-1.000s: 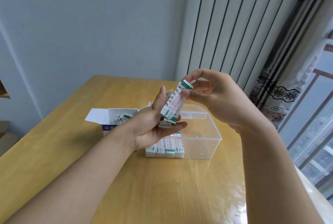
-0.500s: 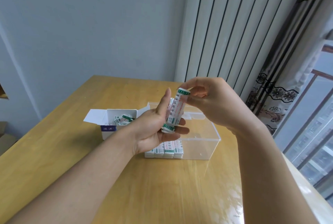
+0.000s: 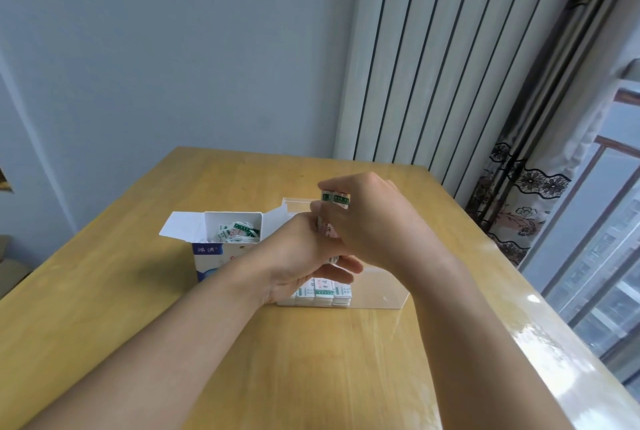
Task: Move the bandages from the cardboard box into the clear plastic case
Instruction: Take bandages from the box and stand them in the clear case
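We note both hands, left point(image 3: 298, 263) and right point(image 3: 367, 222), gripping an upright bandage stack point(image 3: 335, 197) above the case point(image 3: 381, 294)

White cardboard box point(image 3: 221, 249) standing open-flapped on the table, loose bandages point(image 3: 239, 233) lying jumbled inside, clear plastic case point(image 3: 377, 294) sitting just beside it, white-and-green bandage stacks point(image 3: 323, 292) lining its near wall, a held bundle point(image 3: 335, 199) standing upright above.
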### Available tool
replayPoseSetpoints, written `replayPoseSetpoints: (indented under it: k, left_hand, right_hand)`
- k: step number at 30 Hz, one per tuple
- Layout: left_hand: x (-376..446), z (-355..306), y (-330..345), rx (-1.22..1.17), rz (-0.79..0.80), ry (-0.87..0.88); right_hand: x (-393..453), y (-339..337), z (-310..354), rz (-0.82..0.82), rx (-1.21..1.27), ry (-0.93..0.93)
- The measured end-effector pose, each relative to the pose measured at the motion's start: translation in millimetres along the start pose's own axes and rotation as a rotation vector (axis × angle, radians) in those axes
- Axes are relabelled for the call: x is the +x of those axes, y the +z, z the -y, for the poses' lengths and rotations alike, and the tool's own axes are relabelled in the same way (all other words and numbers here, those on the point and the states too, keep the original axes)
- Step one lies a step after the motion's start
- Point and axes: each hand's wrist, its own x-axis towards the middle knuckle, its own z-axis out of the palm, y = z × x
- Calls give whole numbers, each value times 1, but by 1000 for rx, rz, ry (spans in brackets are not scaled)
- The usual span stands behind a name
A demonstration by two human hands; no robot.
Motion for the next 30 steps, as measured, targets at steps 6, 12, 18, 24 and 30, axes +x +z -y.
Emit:
replayPoseSetpoints:
  k: [6, 12, 18, 24, 30]
  left_hand:
    - [-1, -2, 1, -13, -29, 34]
    - [2, 0, 1, -25, -21, 49]
    - [1, 2, 0, -35, -80, -31]
    - [3, -1, -6, -82, -34, -69]
    - [0, -4, -11, -45, 113, -86]
  right_hand:
    - [1, 5, 7, -60, 89, 6]
    - [3, 7, 6, -173, 118, -2]
    - [4, 4, 4, -188, 197, -40]
    - [4, -17, -11, 46, 294, -110]
    - [5, -19, -22, 223, 637, 2]
